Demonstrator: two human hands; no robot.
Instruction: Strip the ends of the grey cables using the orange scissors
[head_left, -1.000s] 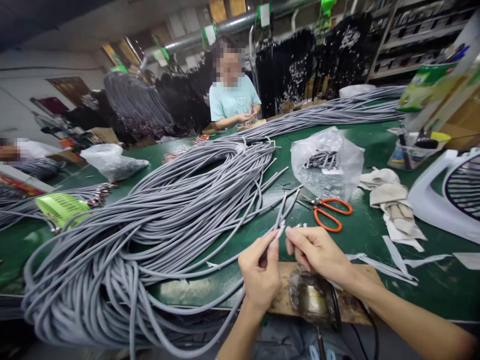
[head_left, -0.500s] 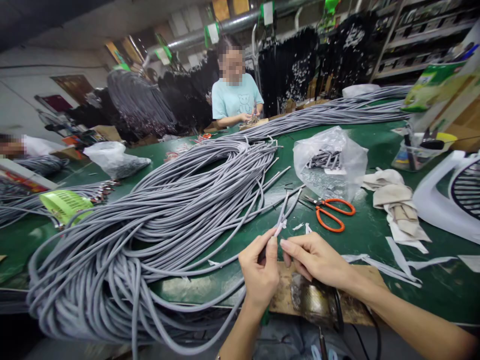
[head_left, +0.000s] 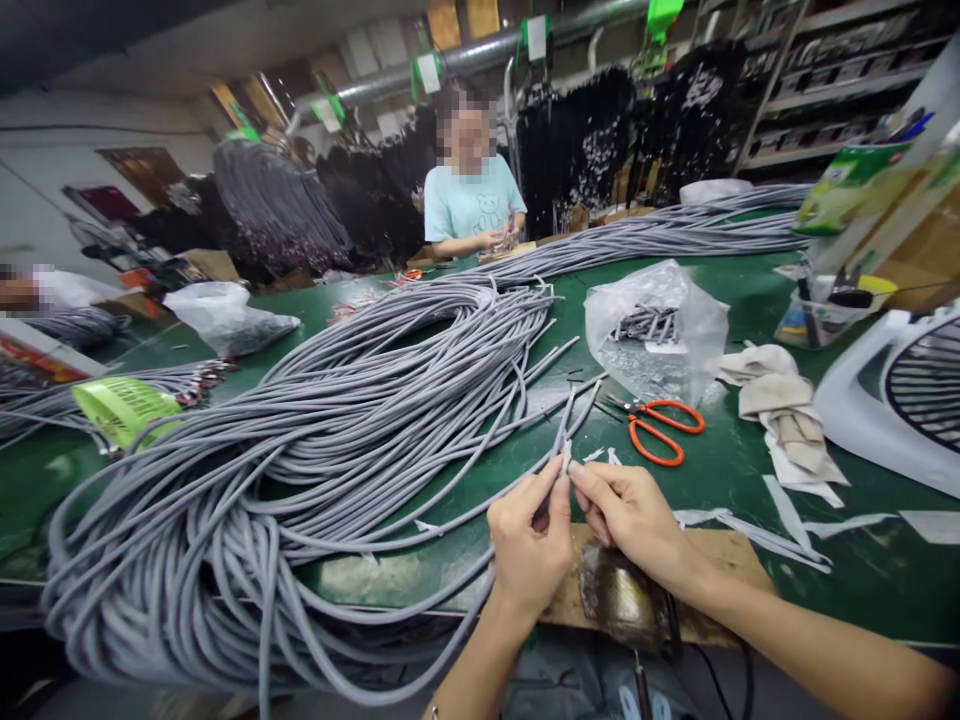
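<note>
A grey cable (head_left: 491, 562) from the coil runs into my left hand (head_left: 529, 545), whose fingers are closed around its end. A small white strip (head_left: 567, 452) shows at the fingertips. My right hand (head_left: 630, 520) pinches thumb and forefinger together at this strip, touching the left fingertips; its exact grip is partly hidden. Beyond the hands, loose cable ends (head_left: 568, 412) lie on the table. Orange-handled scissors (head_left: 654, 430) rest open to the right. Beneath my right hand is a rounded metal device (head_left: 622, 595) on a wooden board (head_left: 724, 570).
A big grey cable coil (head_left: 360, 420) fills the left side. A clear plastic bag (head_left: 600, 340), crumpled cloth (head_left: 787, 410), white strips (head_left: 780, 545) and a white fan (head_left: 862, 390) lie to the right. A co-worker (head_left: 472, 205) sits across the green table (head_left: 862, 590).
Both hands have shifted slightly right and up. My right fingertips have closed in on the white strip, where a small gap showed before. The view has turned slightly.
</note>
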